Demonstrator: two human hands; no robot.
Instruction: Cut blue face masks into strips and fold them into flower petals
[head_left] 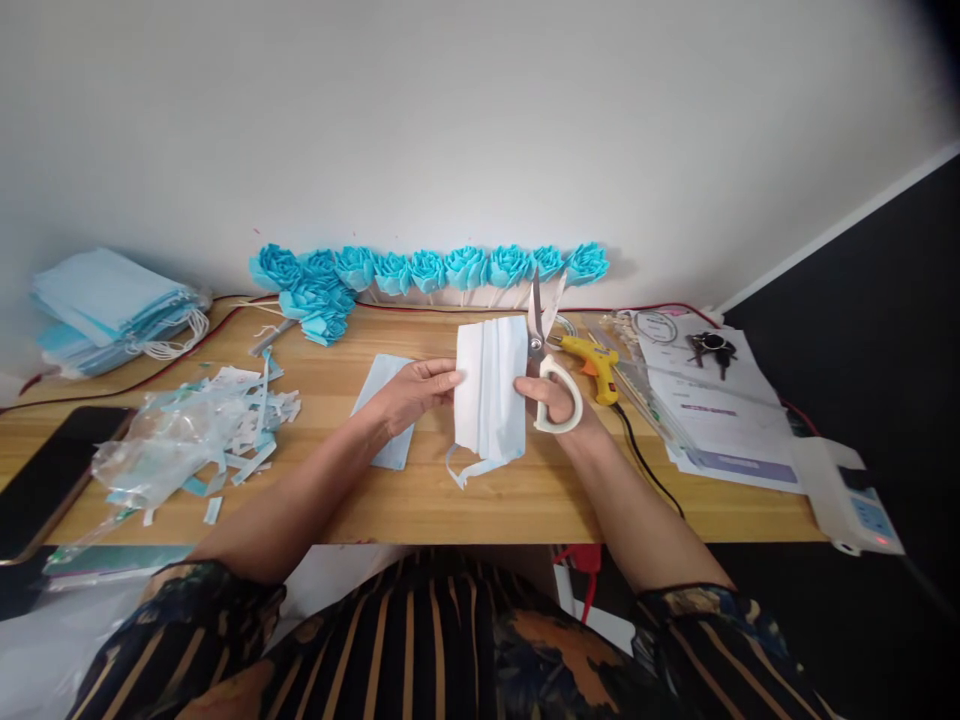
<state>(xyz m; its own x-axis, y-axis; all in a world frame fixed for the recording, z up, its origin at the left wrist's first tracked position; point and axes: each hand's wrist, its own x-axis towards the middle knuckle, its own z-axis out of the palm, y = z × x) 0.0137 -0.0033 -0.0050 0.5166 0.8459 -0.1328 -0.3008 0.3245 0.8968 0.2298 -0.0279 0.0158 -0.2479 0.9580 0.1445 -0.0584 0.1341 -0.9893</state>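
A pleated face mask (491,385), white and light blue, is held up between my two hands over the table. A cut strip dangles from its lower edge. My left hand (420,392) pinches the mask's left edge. With thumb and fingers, my right hand (553,395) grips the right edge and also keeps a pair of scissors (559,395) by its white handle. The scissor blades point up and stand apart, beside the mask. Beneath my left hand, a flat light-blue piece (384,408) lies on the wood.
Blue flowers (465,266) on sticks line the wall. A mask stack (112,300), scraps (247,420) in and around a plastic bag (154,450), and a phone (56,475) are left. Rightward lie a yellow glue gun (592,365), papers (720,405), keys (712,350) and a power strip (844,495).
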